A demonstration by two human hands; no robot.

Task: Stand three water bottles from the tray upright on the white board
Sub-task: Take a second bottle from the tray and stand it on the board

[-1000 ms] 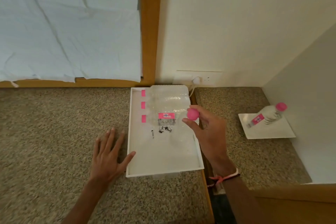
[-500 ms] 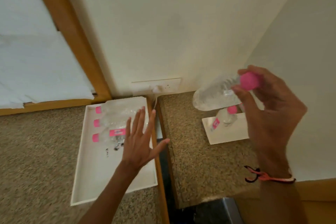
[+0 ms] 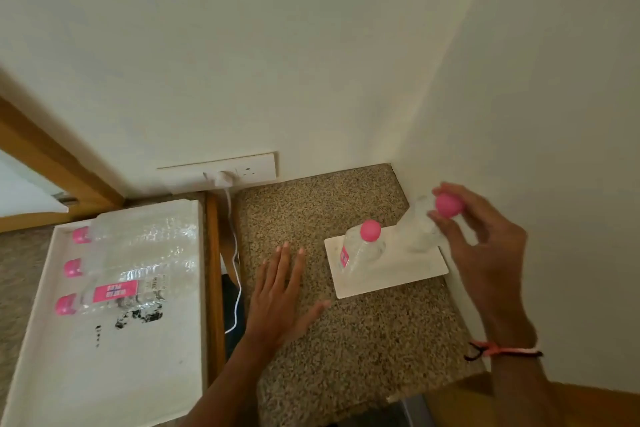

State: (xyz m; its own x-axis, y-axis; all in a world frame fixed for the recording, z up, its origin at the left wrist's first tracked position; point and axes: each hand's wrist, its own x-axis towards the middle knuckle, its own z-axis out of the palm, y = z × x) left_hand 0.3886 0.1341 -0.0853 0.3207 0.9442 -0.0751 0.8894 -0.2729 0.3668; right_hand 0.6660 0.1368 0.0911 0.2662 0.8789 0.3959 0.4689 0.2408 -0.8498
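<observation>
Two clear plastic water bottles with pink caps are occupying the thin white rectangular board [image 3: 388,276] on the speckled granite counter [image 3: 346,340]: one bottle [image 3: 360,248] standing upright, the second bottle [image 3: 420,230] tilting, base on the board. The right hand [image 3: 481,236] is pinching its cap between fingertips. The left hand [image 3: 280,291] is hovering flat, fingers spread, gripping nothing. Three more bottles [image 3: 138,267] are lying in the white tray [image 3: 104,374].

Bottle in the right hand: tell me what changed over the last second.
The right hand carried the bottle from the tray to the white board, still gripping its cap. The left hand crossed to the right counter. One bottle stayed upright on the board.
</observation>
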